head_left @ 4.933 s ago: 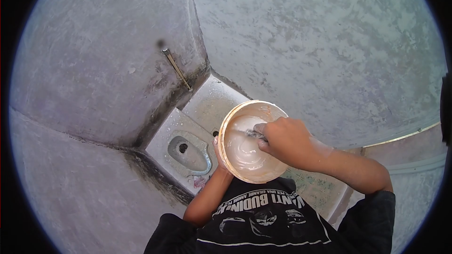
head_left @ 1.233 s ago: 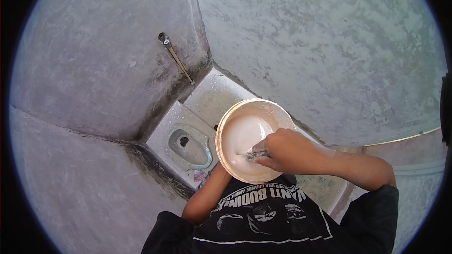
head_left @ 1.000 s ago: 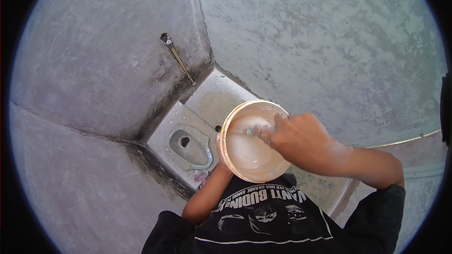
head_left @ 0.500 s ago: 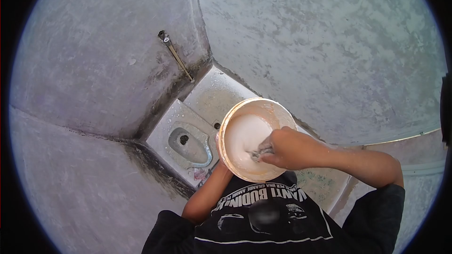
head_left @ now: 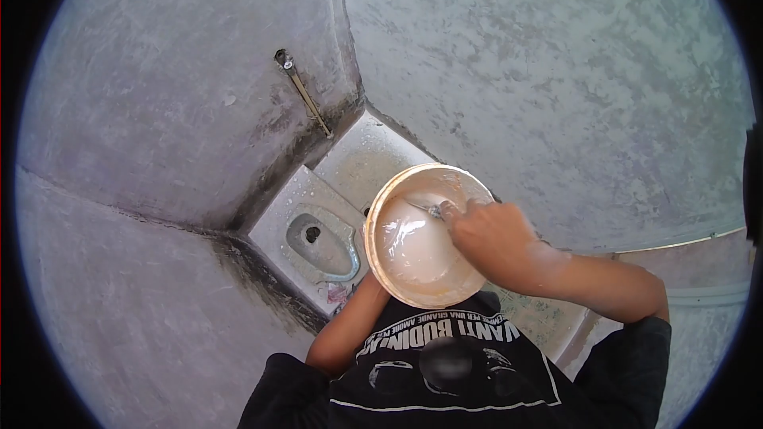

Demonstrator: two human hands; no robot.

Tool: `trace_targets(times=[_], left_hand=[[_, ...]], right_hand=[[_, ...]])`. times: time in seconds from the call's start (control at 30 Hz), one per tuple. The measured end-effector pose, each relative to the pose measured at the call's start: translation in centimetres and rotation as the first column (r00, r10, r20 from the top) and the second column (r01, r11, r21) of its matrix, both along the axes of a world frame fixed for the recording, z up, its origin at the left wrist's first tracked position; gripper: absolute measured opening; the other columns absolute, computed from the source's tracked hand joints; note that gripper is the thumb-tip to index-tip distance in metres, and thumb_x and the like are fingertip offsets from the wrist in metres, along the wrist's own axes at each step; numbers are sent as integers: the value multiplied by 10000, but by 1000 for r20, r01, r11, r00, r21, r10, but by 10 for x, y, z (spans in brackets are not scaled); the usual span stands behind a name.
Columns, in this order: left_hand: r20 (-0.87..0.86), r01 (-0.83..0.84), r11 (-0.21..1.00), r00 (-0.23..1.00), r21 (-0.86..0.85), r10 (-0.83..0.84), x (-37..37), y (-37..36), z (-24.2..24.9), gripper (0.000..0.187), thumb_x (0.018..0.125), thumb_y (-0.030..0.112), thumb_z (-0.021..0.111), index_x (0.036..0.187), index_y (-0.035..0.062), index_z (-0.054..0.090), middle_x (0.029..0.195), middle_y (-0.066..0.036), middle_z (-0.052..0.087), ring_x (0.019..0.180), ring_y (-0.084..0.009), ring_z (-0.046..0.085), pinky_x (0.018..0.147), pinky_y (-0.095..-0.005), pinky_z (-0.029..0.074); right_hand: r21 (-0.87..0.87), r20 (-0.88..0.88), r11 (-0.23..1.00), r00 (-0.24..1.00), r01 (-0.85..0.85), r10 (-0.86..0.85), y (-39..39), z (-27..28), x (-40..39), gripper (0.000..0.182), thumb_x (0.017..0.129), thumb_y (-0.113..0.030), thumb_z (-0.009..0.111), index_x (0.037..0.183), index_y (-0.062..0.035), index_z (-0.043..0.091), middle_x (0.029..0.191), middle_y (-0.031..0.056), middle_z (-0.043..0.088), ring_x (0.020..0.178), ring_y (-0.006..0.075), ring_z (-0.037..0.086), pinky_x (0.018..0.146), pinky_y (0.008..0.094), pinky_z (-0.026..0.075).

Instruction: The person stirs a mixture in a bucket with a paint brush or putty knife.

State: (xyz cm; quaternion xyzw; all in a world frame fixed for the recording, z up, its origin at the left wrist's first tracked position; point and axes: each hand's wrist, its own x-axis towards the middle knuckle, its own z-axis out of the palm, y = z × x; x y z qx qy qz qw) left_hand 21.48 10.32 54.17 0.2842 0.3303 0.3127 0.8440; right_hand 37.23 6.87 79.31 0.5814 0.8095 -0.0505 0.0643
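A whitish plastic bucket (head_left: pixel 377 270) hangs in front of my body, its mouth facing up. Pale, creamy liquid (head_left: pixel 413 246) with a wet sheen lies inside. My left hand (head_left: pixel 373 286) supports the bucket from its left side; most of the fingers are hidden behind the wall. Over the right part of the rim reaches my right hand (head_left: pixel 491 240), closed around a small flat-bladed tool (head_left: pixel 425 205). The tool's pale, coated blade points left near the far inner wall, above the liquid. Its handle is mostly covered by the fingers.
Below the bucket is a squat toilet (head_left: pixel 322 242) set in a raised, spattered platform (head_left: pixel 369 147). A thin pipe with a tap (head_left: pixel 302 91) runs down the left wall. Patchy grey-green plastered walls (head_left: pixel 548 87) close in around the corner.
My right hand has moved up and away from me, lifting the tool from the liquid's near side toward the far inner wall. The bucket stays nearly in place.
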Motion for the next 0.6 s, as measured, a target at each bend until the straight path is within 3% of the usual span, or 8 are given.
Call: trace_targets(times=[0.07, 0.1, 0.2, 0.3, 0.4, 0.53, 0.6], left_hand=[[415, -67, 979, 898, -194, 144, -4, -2, -21, 625, 929, 532, 369, 1339, 63, 423, 1254, -155, 530, 1114, -273, 547, 974, -433, 451], [428, -27, 984, 898, -174, 100, -5, -3, -20, 673, 910, 571, 373, 1355, 65, 403, 1299, -162, 496, 1151, -285, 523, 980, -436, 445], [381, -12, 986, 922, -165, 75, -1, -3, -16, 688, 903, 583, 372, 1357, 67, 400, 1305, -163, 491, 1156, -289, 519, 982, -437, 443], [318, -1, 988, 947, -157, 51, 2, -8, -6, 710, 892, 601, 370, 1361, 68, 396, 1313, -165, 483, 1164, -295, 513, 985, -439, 440], [254, 0, 989, 966, -149, 38, -2, -11, 5, 731, 882, 619, 368, 1364, 70, 391, 1321, -167, 476, 1171, -301, 507, 988, -441, 437], [171, -2, 992, 985, -130, 25, -3, -5, 24, 760, 867, 643, 365, 1369, 72, 385, 1332, -169, 465, 1181, -309, 499, 992, -444, 433], [126, 11, 993, 992, -119, 4, -5, -4, 33, 775, 860, 655, 364, 1372, 74, 382, 1338, -170, 460, 1186, -313, 495, 994, -445, 431]], right_hand=[[-44, -39, 999, 999, -26, 24, 5, 0, -7, 328, 816, -44, 536, 1140, -34, 587, 695, 144, 628, 625, 260, 651, 527, 349, 504], [-86, -80, 995, 996, -50, 44, 6, 0, -10, 291, 823, -62, 532, 1103, -32, 603, 698, 153, 632, 624, 272, 651, 531, 361, 505], [-196, -211, 974, 975, -113, 70, 4, 7, -10, 227, 806, -107, 567, 1010, -27, 627, 677, 162, 632, 626, 302, 646, 558, 399, 506], [-349, -210, 927, 976, -135, 63, -8, 13, -11, 194, 797, -169, 600, 942, -45, 636, 643, 147, 619, 618, 324, 634, 580, 432, 499], [-381, -250, 916, 968, -128, 32, -11, 28, -1, 227, 793, -192, 623, 989, -80, 644, 640, 131, 620, 611, 330, 626, 581, 436, 492], [-245, -335, 962, 942, -122, 34, -9, 69, 5, 245, 797, -202, 627, 1021, -104, 654, 656, 130, 627, 613, 333, 618, 588, 426, 491], [-193, -237, 979, 965, 63, -109, -5, 74, 5, 252, 790, -200, 636, 1021, -103, 665, 674, 137, 634, 621, 331, 617, 595, 426, 491]])
